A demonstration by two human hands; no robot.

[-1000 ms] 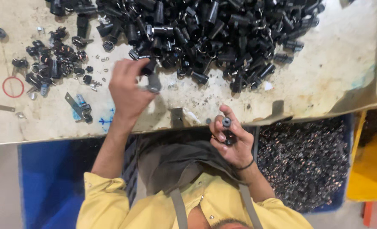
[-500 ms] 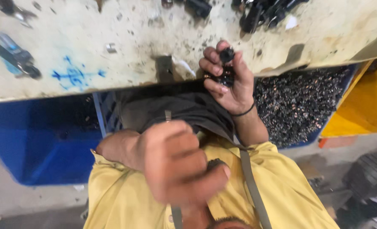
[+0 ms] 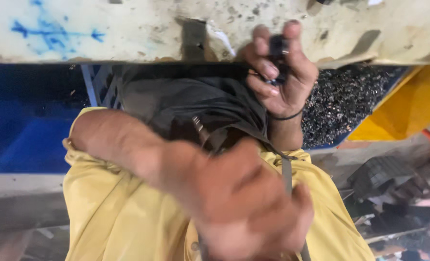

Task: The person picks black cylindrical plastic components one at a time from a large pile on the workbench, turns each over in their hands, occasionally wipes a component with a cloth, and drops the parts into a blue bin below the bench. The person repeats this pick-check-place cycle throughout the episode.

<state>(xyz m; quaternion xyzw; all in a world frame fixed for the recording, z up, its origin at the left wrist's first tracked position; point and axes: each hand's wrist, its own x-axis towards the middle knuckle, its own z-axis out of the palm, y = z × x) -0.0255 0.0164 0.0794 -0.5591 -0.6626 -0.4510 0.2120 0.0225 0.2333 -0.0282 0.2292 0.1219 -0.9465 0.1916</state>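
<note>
At the chipped edge of a scuffed white workbench (image 3: 128, 43), the right hand (image 3: 280, 72) pinches a small black cylindrical metal part (image 3: 277, 48) between thumb and fingers; the blurred left hand (image 3: 244, 203) looms below, its grip impossible to tell.

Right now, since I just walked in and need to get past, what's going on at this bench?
A person in a yellow shirt sits at a worn white table. Their right hand pinches a small black part at the table's edge, above a bin of small dark metal pieces. Their left hand is close to the camera and blurred, so I cannot tell whether it holds anything.
</note>
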